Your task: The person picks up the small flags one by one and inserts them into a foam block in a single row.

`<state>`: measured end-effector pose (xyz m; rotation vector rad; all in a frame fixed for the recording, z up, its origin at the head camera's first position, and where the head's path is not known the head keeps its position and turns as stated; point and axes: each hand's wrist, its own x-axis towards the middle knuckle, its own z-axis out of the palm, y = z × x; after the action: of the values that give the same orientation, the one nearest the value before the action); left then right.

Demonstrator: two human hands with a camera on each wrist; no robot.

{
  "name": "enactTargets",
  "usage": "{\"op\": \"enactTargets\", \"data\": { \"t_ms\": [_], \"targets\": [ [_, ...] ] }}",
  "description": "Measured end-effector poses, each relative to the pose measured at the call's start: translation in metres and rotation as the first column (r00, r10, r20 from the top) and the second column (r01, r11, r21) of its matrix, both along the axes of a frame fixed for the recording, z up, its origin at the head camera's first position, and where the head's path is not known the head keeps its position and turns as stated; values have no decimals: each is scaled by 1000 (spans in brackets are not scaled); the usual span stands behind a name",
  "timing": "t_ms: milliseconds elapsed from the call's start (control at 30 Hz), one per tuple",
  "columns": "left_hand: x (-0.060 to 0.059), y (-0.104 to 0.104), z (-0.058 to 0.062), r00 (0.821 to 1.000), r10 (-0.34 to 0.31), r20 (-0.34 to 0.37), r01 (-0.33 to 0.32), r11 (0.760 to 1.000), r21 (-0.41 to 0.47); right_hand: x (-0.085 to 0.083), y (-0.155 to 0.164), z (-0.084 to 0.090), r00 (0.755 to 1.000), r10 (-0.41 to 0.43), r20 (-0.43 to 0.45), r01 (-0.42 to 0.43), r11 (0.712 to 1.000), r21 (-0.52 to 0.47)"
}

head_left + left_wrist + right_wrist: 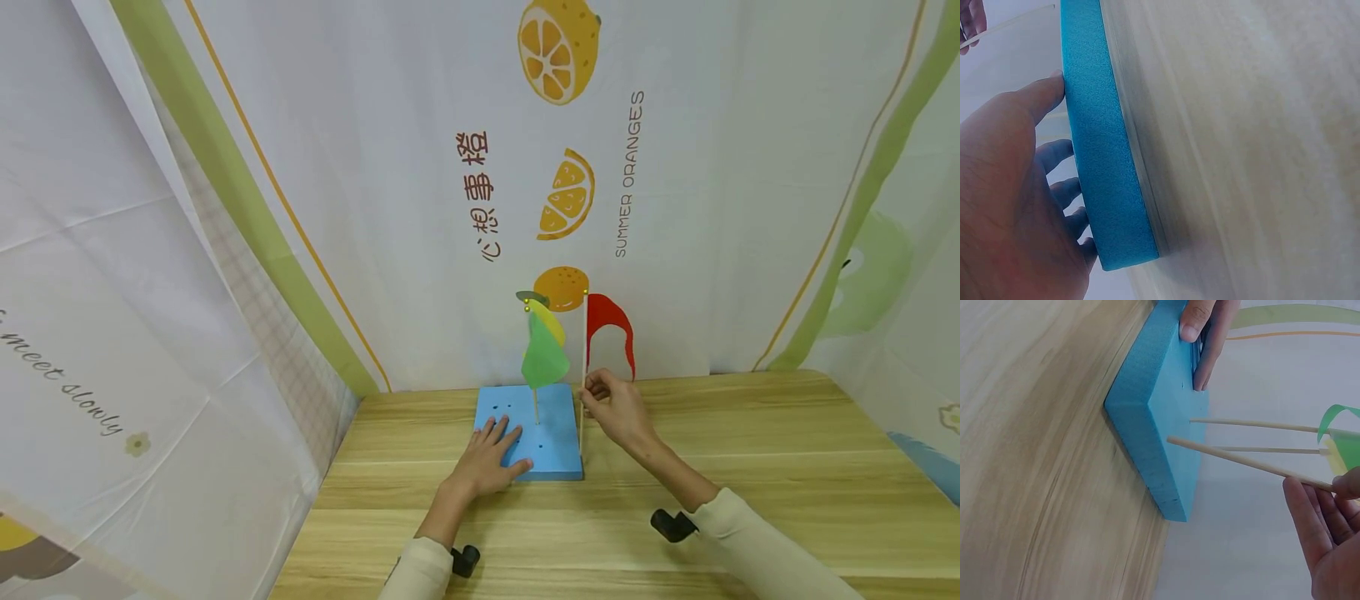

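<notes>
Cream sleeves frame the near edge of the head view, and from them two hands reach to a blue foam block (558, 433) lying flat on the wooden table (750, 467). Left hand (489, 458) lies flat on the block's top, fingers straight, pressing it down. Right hand (615, 408) pinches the thin wooden stick of a red flag (609, 329) between thumb and fingertips, well above its lower end — that end sits at the block's right edge, seemingly short of any hole. Two other flags, green (543, 357) and yellow (551, 323), already stand in the block.

Risks, as I judge them: the stick is slender and held high, so a slanted push could bow or snap it, or let the tip skate off the foam's edge. Should the flat palm ease off, the light block could shift or tilt — and the standing flags, close by, could be knocked.
</notes>
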<state>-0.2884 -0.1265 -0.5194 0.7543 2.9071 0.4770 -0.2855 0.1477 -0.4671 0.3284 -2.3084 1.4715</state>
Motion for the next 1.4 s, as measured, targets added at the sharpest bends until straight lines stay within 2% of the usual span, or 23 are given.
{"op": "enactTargets", "data": {
  "t_ms": [200, 667, 900, 1167, 1400],
  "targets": [
    [1, -1, -1, 1000, 2, 2, -2, 1000, 1, 0, -1, -1, 1000, 9, -12, -10, 1000, -23],
    [-1, 0, 0, 1000, 3, -6, -3, 1000, -6, 3, -3, 10, 997, -24, -75, 25, 1000, 13],
    [-1, -1, -1, 1000, 4, 0, -4, 1000, 1, 7, -4, 15, 995, -10, -98, 13, 1000, 20],
    [0, 0, -1, 1000, 5, -7, -5, 1000, 13, 13, -11, 20, 995, 7, -98, 1, 997, 77],
    [-1, 0, -1, 1000, 2, -22, -2, 1000, 7, 13, -19, 23, 992, 41, -122, -35, 998, 55]
  ]
}}
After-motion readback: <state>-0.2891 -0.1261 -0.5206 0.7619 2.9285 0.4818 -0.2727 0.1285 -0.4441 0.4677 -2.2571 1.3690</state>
